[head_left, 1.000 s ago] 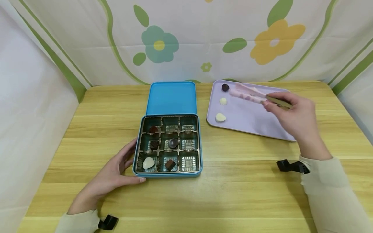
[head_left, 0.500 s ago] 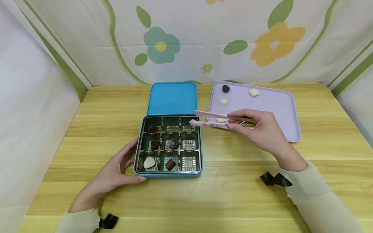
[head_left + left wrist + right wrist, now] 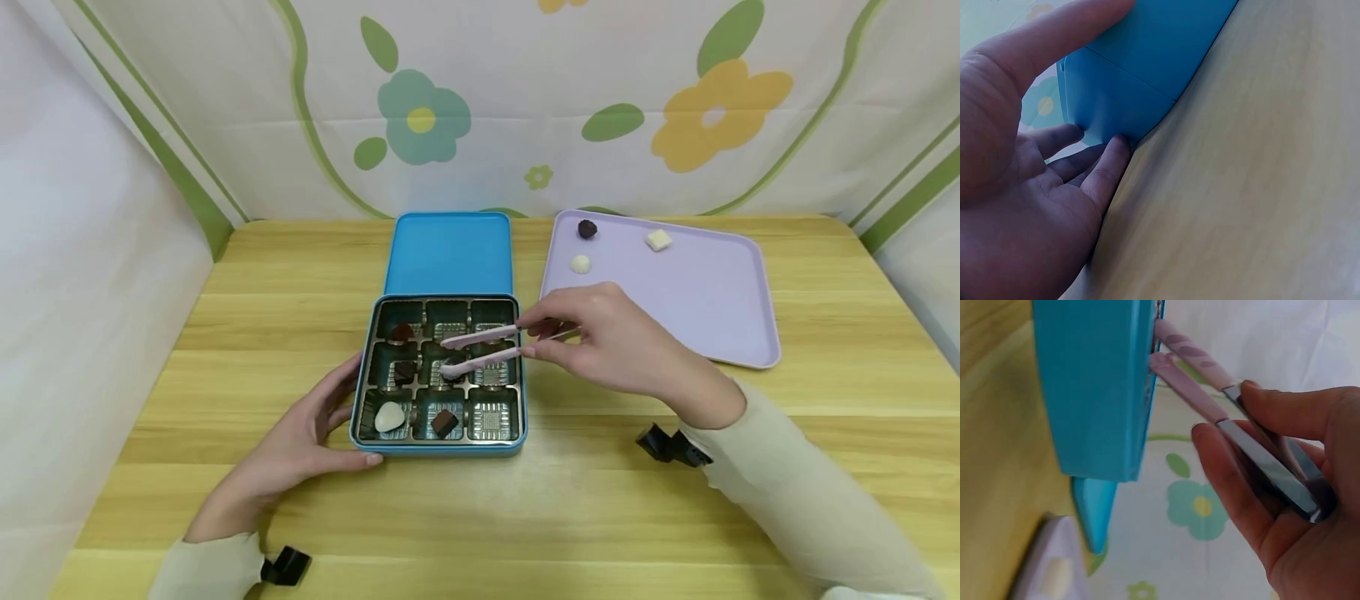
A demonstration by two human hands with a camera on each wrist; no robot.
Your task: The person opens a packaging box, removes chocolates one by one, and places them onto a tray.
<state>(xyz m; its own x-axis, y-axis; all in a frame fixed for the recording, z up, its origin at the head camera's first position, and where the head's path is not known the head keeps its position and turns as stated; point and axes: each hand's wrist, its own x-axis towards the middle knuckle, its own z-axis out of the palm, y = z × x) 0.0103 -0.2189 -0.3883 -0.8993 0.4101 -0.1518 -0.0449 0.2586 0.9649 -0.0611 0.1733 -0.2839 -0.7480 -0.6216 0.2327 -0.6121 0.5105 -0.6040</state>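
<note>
One corner of the blue tin (image 3: 438, 451) is gripped by the person's left hand (image 3: 296, 446), thumb along the front wall, fingers at the side, probably so it can't slide on the counter (image 3: 592, 508). The right hand (image 3: 611, 337) pinches the tongs (image 3: 483, 362) behind their pink ends, perhaps to keep knuckles out of the compartments; the parted tips hang over the tin's middle. The lid (image 3: 450, 252) lies behind and the lilac tray (image 3: 705, 292) to the right, likely for easy reach. From here, a tip covers most of what sits in the centre compartment, so I can't tell whether they touch. The right hand hides the tray's near-left corner.
</note>
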